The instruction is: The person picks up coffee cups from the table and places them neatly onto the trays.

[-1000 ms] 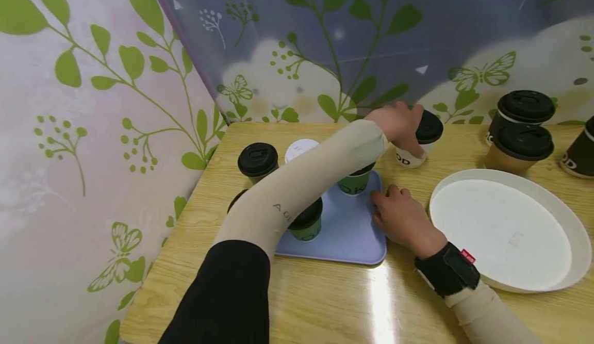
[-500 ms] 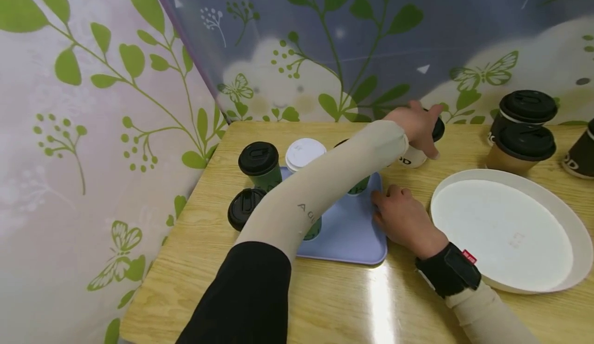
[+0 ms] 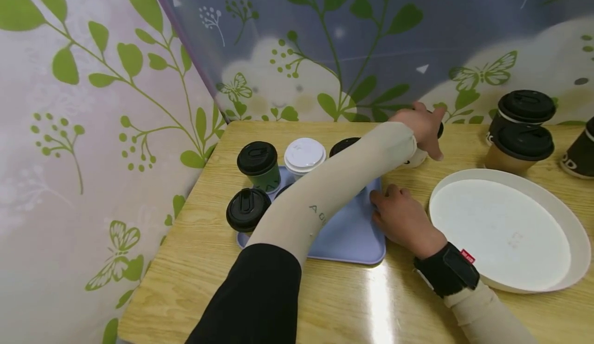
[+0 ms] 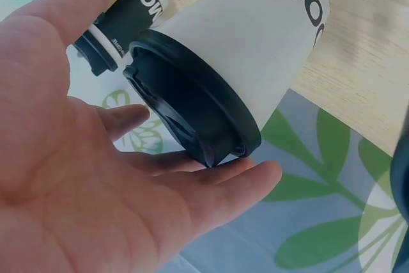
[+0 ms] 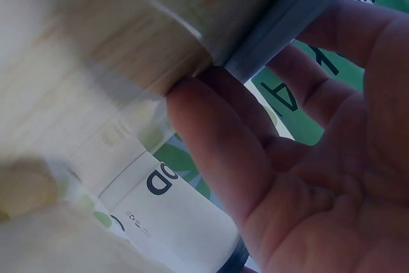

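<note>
A white paper cup (image 4: pixel 243 30) with a black lid stands at the back of the table, right of the lilac tray (image 3: pixel 352 238). My left hand (image 3: pixel 421 127) reaches across to it and largely covers it in the head view. In the left wrist view that hand's fingers are spread around the black lid (image 4: pixel 192 100), with the thumb apart from it. At the tray's right edge, my right hand (image 3: pixel 403 219) pinches the rim (image 5: pixel 287 27). Several lidded cups stand on the tray, among them a green cup (image 3: pixel 264 179) and a white-lidded cup (image 3: pixel 304 154); my left forearm hides others.
A round white tray (image 3: pixel 435 199) lies right of my right hand. Behind it stand a black cup (image 3: pixel 526 108) and a tan cup (image 3: pixel 510 164), with another dark cup (image 3: pixel 580 153) at the right border. A printed cloth (image 3: pixel 394 50) hangs behind the table.
My left hand and forearm have moved to the right over the white cup, uncovering more of the cups on the tray's left side. The right hand keeps its place at the rim.
</note>
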`<state>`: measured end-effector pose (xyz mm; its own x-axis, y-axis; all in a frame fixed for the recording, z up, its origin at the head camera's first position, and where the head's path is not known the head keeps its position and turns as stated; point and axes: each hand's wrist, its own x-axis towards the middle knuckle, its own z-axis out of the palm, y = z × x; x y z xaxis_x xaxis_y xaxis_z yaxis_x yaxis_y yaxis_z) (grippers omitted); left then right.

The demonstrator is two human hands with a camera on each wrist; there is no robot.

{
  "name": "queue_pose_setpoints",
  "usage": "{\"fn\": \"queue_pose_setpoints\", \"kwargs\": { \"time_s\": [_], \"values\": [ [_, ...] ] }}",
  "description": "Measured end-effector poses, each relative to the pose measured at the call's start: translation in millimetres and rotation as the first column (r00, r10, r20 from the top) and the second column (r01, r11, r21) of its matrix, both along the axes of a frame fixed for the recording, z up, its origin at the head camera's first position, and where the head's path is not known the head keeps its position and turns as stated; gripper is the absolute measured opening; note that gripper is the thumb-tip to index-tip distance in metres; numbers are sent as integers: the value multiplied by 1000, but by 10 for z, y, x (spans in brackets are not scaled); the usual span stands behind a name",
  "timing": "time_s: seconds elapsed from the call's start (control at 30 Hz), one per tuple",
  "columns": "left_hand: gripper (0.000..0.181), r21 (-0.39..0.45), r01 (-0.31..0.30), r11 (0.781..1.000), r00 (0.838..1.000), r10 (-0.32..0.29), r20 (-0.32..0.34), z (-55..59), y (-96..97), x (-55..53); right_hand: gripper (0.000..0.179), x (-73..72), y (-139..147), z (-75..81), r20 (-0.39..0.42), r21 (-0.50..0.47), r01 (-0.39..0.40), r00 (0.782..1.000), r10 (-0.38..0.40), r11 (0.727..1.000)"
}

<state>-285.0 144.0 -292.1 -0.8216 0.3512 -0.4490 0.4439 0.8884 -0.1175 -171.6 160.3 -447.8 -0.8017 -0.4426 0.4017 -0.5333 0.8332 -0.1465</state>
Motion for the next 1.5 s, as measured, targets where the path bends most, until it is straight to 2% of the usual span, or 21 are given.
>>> {"fn": "queue_pose_setpoints", "kwargs": {
  "time_s": [0.3,0.43,0.53,0.67,0.8,0.97,1.17,1.37,1.5],
  "values": [
    [87,-2,24,1000,997,-24,-69,-56,6,22,17,8,-11,13,-10,-11,-6,1000,6,1000],
    [80,1,32,999,998,-32,-58,-68,22,8,17,18,-14,29,12,-12,4,1000,-4,1000],
    [76,-3,40,999,999,-40,-37,-130,60,-67,17,23,-16,28,28,-15,16,999,-16,1000],
    [72,-2,51,999,999,-51,-19,-191,86,-133,16,27,-22,19,15,-22,15,1000,-15,1000],
    [72,12,65,998,998,-64,-11,-207,83,-146,17,33,-23,24,19,-22,15,1000,-14,1000],
    [74,46,52,998,999,-52,4,-178,53,-116,15,28,-22,40,28,-13,17,999,-17,1000],
    [79,90,29,995,997,-35,69,-81,5,-45,14,28,-18,47,34,-10,19,999,-18,1000],
    [81,104,64,993,992,-75,105,6,-32,38,18,11,-13,48,-31,10,-9,999,9,1000],
    [79,117,87,989,990,-98,96,38,-37,86,20,3,-7,48,-22,24,-7,1000,8,1000]
  ]
}}
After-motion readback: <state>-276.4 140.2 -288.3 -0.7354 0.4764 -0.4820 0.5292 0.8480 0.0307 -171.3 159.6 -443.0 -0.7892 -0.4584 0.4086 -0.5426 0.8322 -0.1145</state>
